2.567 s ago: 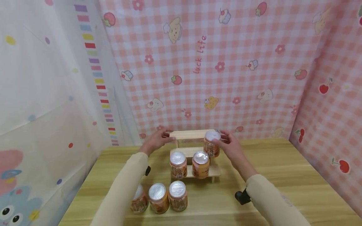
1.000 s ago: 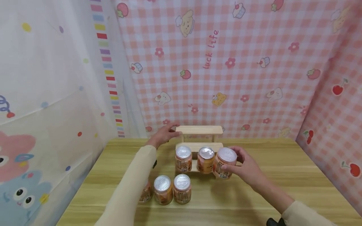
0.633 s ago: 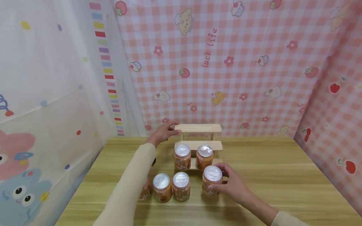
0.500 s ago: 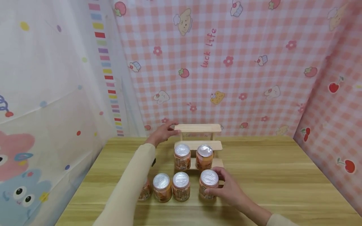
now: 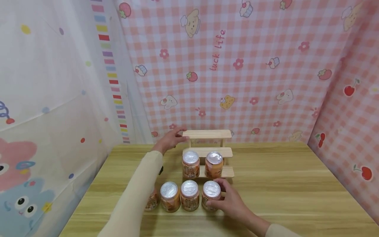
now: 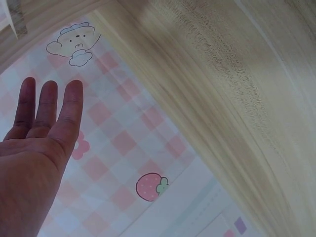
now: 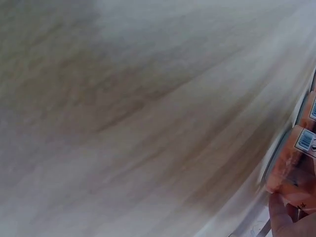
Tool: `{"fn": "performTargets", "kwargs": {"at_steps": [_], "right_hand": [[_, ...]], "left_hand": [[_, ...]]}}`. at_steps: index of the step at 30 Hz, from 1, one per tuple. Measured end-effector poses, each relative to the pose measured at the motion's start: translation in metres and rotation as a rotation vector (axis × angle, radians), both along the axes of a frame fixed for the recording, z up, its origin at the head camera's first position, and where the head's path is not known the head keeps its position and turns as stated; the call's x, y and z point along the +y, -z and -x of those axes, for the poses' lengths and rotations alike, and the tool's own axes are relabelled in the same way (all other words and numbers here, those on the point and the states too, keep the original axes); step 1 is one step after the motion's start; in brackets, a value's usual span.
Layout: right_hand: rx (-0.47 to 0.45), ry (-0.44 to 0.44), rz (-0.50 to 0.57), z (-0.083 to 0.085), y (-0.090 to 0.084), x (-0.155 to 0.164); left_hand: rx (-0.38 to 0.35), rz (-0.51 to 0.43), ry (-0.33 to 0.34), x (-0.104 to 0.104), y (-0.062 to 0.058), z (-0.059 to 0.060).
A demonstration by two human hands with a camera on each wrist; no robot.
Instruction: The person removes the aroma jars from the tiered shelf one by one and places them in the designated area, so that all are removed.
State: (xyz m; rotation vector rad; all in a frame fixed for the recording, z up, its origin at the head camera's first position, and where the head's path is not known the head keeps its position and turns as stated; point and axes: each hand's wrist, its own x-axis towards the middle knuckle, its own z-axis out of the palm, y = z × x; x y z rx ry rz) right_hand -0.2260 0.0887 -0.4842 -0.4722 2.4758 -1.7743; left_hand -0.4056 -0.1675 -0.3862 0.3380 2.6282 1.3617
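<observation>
- The left sleeve [image 5: 134, 194] was long, plain and cream coloured, a smooth fabric with soft folds, fairly close-fitting and narrowing towards its cuff.
- The right sleeve [image 5: 278, 231] was the same pale cream; only its cuff end showed, low in the head view.
- A small black piece [image 5: 161, 170] stuck out by the left cuff, too small to make out in detail.
- The left hand [image 5: 170, 141] was bare, its slim fingers [image 6: 69, 113] round-tipped and creased at the joints.
- The right hand [image 5: 226, 199] was bare as well, slender, with uncovered forearm [image 5: 254, 223] down to the cuff.
</observation>
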Motion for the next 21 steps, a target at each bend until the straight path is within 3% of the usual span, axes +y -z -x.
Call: {"fn": "performTargets", "kwargs": {"at_steps": [7, 12, 17, 21], "right_hand": [[-0.018, -0.010, 0.014, -0.004, -0.004, 0.007], [-0.038, 0.075, 0.009, -0.005, -0.016, 0.015], [0.002, 0.125, 0.033, 0.006, -0.036, 0.026], [0.087, 0.152, 0.020, 0.021, -0.054, 0.034]], "left_hand": [[-0.007, 0.008, -0.004, 0.002, -0.001, -0.001], [-0.012, 0.014, -0.008, 0.000, -0.001, -0.001], [-0.021, 0.012, -0.008, 0.000, -0.001, -0.001], [-0.014, 0.010, -0.008, 0.001, -0.001, -0.002]]}}
